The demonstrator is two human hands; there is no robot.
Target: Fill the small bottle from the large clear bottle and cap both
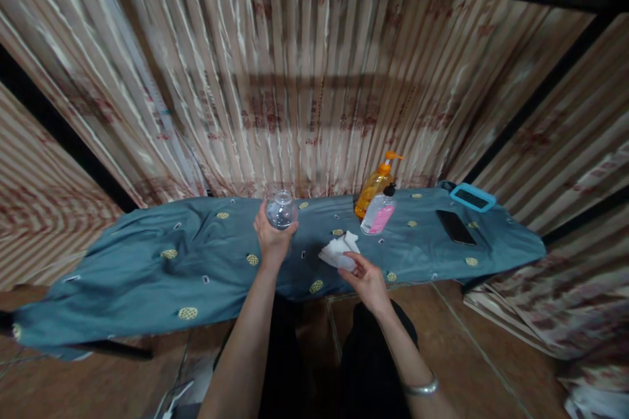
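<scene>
My left hand [274,236] is wrapped round a clear rounded jar [282,211], held upright above the cloth-covered bench with its mouth uncovered. Between the thumb and fingers of my right hand [366,280] is a small whitish, translucent round lid [345,262]. Just behind that lid, a crumpled white tissue [335,248] lies on the cloth; whether my fingers touch it I cannot tell.
A blue-green cloth [216,294] with yellow prints covers the narrow bench. An orange pump bottle [372,191] and a clear bottle with a pink label [379,213] stand behind my right hand. Farther right are a black phone [455,227] and a blue-framed object [472,197]. Curtains [314,78] hang behind.
</scene>
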